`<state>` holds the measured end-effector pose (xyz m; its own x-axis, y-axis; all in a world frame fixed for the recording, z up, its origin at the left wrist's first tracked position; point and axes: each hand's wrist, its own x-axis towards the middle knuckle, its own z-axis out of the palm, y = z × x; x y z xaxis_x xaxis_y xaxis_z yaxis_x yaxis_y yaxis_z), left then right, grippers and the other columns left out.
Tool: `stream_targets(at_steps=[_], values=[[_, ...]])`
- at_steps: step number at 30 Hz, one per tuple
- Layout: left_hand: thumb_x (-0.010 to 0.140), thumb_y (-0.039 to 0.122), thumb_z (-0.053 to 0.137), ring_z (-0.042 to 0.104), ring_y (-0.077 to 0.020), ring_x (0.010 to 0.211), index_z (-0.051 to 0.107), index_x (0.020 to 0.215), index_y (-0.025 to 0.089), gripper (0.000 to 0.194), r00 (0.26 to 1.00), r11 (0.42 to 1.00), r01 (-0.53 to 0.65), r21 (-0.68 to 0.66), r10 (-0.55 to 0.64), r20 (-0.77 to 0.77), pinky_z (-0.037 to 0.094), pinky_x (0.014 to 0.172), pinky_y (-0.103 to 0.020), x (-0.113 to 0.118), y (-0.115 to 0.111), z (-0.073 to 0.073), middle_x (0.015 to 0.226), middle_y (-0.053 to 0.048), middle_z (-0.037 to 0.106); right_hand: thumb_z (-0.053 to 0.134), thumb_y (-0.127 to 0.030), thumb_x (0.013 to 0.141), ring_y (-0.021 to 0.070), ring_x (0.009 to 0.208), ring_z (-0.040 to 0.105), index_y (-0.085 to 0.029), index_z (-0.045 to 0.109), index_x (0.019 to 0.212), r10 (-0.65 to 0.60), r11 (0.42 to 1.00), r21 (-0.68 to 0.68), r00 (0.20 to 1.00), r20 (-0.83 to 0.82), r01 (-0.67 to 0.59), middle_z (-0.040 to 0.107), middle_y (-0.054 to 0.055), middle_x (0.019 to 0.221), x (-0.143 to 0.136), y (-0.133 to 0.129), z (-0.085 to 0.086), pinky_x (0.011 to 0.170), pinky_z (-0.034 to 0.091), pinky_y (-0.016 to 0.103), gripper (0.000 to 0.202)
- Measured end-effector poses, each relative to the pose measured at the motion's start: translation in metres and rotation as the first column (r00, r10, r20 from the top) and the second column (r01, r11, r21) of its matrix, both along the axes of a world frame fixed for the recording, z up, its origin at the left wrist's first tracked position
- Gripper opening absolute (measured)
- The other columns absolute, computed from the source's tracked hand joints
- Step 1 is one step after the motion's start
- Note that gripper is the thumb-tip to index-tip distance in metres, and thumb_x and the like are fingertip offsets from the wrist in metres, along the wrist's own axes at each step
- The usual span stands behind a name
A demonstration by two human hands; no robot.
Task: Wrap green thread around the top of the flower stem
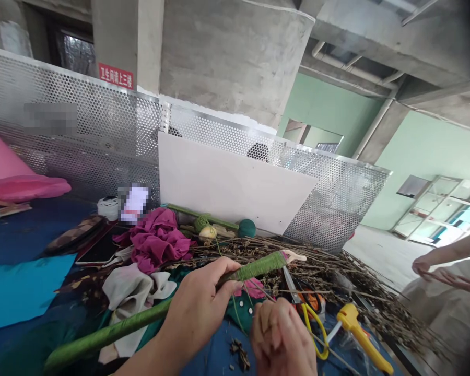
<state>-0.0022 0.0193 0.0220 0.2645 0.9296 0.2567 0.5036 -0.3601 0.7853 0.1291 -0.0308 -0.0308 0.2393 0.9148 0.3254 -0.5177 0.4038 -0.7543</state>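
My left hand (203, 308) is closed around a long stick wrapped in green yarn (262, 265), which slants up to the right. Its thicker upper end finishes in a pale, forked tip with a bit of magenta below it. Loose green strands hang under the wrapped part. My right hand (284, 337) is closed just below and to the right, fingers curled together. A thin stem-like strand reaches its fingers, but what they hold is hidden. Scissors with yellow handles (315, 331) lie beside it, and a yellow glue gun (358, 334) rests farther right.
Dry twigs (360, 271) spread across the table's back and right. Magenta cloth (156, 237), white cloth (129, 292), a green yarn ball (246, 228) and blue paper (19, 290) lie around. A perforated metal screen (137, 130) stands behind. Another person's hands (446, 271) show at right.
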Motion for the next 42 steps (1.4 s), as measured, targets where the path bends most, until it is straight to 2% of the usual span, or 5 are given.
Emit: stream_targets(at_steps=[3,8,18,33,42], values=[[0.085,0.024,0.052,0.065,-0.0187,0.092,0.065,0.097,0.025,0.017,0.997,0.997,0.06,-0.038,-0.059,0.042,0.045,0.076,-0.024,-0.004,0.0,0.006,0.1,0.002,0.072,0.065,-0.043,0.08,0.0067,0.041,0.013,-0.021,0.041,0.056,0.158,0.966,-0.153,0.941,-0.299,-0.211,0.025,-0.009,0.051,0.009,0.015,0.013,0.032,0.015,0.017,0.04],[0.082,0.021,0.053,0.064,-0.0204,0.097,0.063,0.098,0.021,0.019,0.975,0.97,0.185,-0.156,-0.161,0.154,0.048,0.081,-0.025,-0.006,0.0,0.01,0.102,-0.001,0.072,0.071,-0.033,0.068,0.0047,0.039,0.005,-0.022,0.033,0.057,0.161,0.884,-0.319,0.865,-0.476,-0.341,0.018,-0.013,0.05,0.016,0.033,0.011,0.029,0.013,0.015,0.041],[0.074,0.011,0.053,0.064,-0.0168,0.084,0.06,0.081,0.018,0.012,0.893,0.867,0.403,-0.294,-0.301,0.334,0.046,0.08,-0.025,0.008,-0.003,0.004,0.083,0.001,0.071,0.066,-0.027,0.077,0.0052,0.039,0.002,-0.024,0.019,0.06,0.454,0.783,-0.189,0.752,-0.478,-0.593,0.016,-0.013,0.048,0.033,0.065,-0.01,0.029,0.012,0.015,0.05],[0.072,0.021,0.059,0.043,-0.0113,0.058,0.057,0.071,0.018,0.004,0.942,0.865,0.333,-0.375,-0.322,0.095,0.03,0.056,-0.023,0.026,-0.005,-0.016,0.062,0.006,0.052,0.067,-0.031,0.079,0.0015,0.037,0.005,-0.021,0.032,0.061,0.655,0.629,-0.255,0.677,-0.335,-0.735,0.023,-0.014,0.047,0.054,0.077,-0.005,0.029,0.01,0.011,0.041],[0.07,0.016,0.055,0.057,-0.015,0.062,0.066,0.088,0.015,0.021,0.9,0.778,0.435,-0.453,-0.375,0.22,0.042,0.059,-0.024,0.03,-0.006,-0.023,0.074,0.0,0.069,0.07,-0.038,0.079,0.0042,0.043,0.036,-0.015,0.051,0.059,0.67,0.729,-0.193,0.742,0.01,-0.656,0.051,-0.002,0.061,0.065,0.071,0.005,0.034,0.019,0.015,0.036]])
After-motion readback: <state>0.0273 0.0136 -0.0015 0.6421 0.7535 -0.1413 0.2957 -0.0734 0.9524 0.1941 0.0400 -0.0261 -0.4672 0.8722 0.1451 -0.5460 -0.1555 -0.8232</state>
